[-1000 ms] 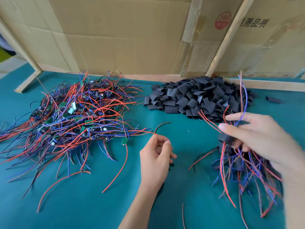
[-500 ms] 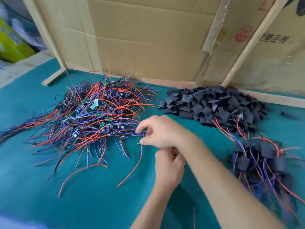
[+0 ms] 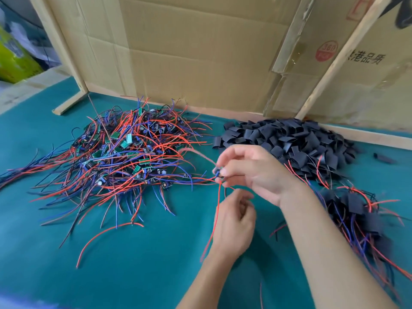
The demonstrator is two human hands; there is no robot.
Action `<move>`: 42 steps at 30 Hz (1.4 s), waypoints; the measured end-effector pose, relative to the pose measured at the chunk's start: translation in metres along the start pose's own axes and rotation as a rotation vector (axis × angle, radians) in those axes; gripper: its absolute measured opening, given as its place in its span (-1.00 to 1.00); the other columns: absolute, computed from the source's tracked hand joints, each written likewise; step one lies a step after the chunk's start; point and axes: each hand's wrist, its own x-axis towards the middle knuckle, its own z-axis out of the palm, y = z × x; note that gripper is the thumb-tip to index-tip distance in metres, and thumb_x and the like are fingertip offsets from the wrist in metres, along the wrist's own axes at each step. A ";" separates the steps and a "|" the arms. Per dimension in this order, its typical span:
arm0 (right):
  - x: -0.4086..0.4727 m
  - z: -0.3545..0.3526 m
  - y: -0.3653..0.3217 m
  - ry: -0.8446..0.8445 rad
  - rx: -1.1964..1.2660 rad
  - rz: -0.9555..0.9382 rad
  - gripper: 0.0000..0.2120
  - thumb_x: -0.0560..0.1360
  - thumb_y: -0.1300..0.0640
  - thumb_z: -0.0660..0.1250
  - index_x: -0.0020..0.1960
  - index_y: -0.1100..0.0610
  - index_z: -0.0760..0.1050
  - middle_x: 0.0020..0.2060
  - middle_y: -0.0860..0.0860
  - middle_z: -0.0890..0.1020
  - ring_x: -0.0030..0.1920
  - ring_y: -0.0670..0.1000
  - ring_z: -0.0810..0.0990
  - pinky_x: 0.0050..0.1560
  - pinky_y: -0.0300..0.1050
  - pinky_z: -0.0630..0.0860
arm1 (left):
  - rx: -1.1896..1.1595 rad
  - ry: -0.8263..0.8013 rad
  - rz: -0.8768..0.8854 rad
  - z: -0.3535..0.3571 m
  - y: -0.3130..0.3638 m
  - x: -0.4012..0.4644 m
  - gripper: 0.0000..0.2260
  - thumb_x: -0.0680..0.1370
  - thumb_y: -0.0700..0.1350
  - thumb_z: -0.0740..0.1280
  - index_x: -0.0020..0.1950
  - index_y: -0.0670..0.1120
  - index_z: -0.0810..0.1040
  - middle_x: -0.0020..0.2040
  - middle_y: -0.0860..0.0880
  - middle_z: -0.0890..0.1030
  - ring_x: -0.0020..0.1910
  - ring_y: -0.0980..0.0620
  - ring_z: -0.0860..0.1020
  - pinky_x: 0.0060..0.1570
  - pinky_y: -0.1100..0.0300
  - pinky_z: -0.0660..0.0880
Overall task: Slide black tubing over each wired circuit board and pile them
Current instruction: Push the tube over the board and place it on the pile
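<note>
Two hands meet over the teal cloth (image 3: 138, 264), and much between them is hard to read. The right hand (image 3: 252, 172) pinches a small wired circuit board (image 3: 217, 171) at its fingertips; the board is mostly hidden by those fingertips and blurred, so only a dark blue bit and its leads show. One red wire (image 3: 215, 221) hangs down from it past the left hand (image 3: 234, 226), whose fingers are curled below the right hand; whether they hold that wire or anything else cannot be told. A blurred pinkish wire streaks from the board toward the heap of bare boards (image 3: 124, 157), a tangle of red, blue and dark leads with small green boards showing through. Behind the right hand lies a heap of flat black tubing pieces (image 3: 296, 139). At the right edge the pile of sleeved boards (image 3: 356, 210) is partly covered by the right forearm and smeared. Cardboard sheets (image 3: 200, 52) stand along the back.
</note>
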 end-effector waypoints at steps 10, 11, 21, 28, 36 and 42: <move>-0.044 -0.028 0.062 0.200 -0.064 0.100 -0.84 0.48 0.48 0.26 -0.09 0.32 0.59 -0.24 0.22 0.66 -0.28 0.15 0.60 -0.23 0.01 0.59 | -0.157 0.031 -0.040 -0.005 0.002 0.001 -0.64 0.68 0.12 0.12 -0.06 0.00 0.63 -0.28 0.04 0.64 -0.32 0.11 0.54 -0.31 0.19 0.49; -0.041 -0.026 0.064 0.247 -0.181 0.078 -0.83 0.48 0.43 0.29 -0.13 0.24 0.61 -0.29 0.18 0.68 -0.32 0.10 0.59 -0.26 -0.03 0.57 | -0.129 0.029 -0.035 -0.005 0.001 0.001 -0.68 0.67 0.08 0.14 -0.07 -0.01 0.62 -0.30 0.06 0.63 -0.34 0.13 0.54 -0.33 0.22 0.48; 0.020 -0.069 0.038 0.552 -0.898 -0.032 -0.88 0.40 0.14 0.47 -0.16 -0.08 0.64 -0.22 -0.15 0.70 -0.12 -0.07 0.66 -0.16 -0.16 0.49 | -0.200 0.173 -0.127 -0.001 -0.003 0.003 -0.81 0.69 -0.23 0.22 -0.04 -0.05 0.57 -0.25 -0.04 0.64 -0.37 0.01 0.63 -0.39 0.20 0.53; 0.079 -0.114 0.046 0.713 -1.066 0.273 -0.45 0.54 0.05 0.47 0.45 0.00 0.35 0.36 0.10 0.50 0.25 0.21 0.54 -0.07 0.00 0.41 | -0.194 0.140 -0.127 -0.001 -0.004 0.003 -0.79 0.68 -0.27 0.19 -0.07 -0.07 0.53 -0.27 -0.01 0.62 -0.37 0.02 0.60 -0.38 0.18 0.53; 0.040 -0.085 0.039 0.798 -0.786 -0.077 -0.38 0.36 0.08 0.57 0.39 0.03 0.51 0.24 0.02 0.59 0.19 0.07 0.58 0.18 -0.07 0.48 | -0.184 0.139 -0.116 0.001 -0.007 0.005 -0.70 0.63 -0.32 0.17 0.02 0.04 0.58 -0.24 -0.01 0.63 -0.37 0.02 0.62 -0.39 0.21 0.51; -0.019 -0.034 0.077 0.508 -0.722 -0.198 -0.45 0.28 0.30 0.56 0.24 0.04 0.60 0.11 -0.10 0.59 -0.07 -0.10 0.65 -0.04 -0.21 0.61 | -0.196 0.213 -0.130 0.000 -0.003 0.005 -0.75 0.67 -0.23 0.23 0.26 0.06 0.53 -0.08 0.07 0.66 -0.42 0.02 0.62 -0.40 0.23 0.53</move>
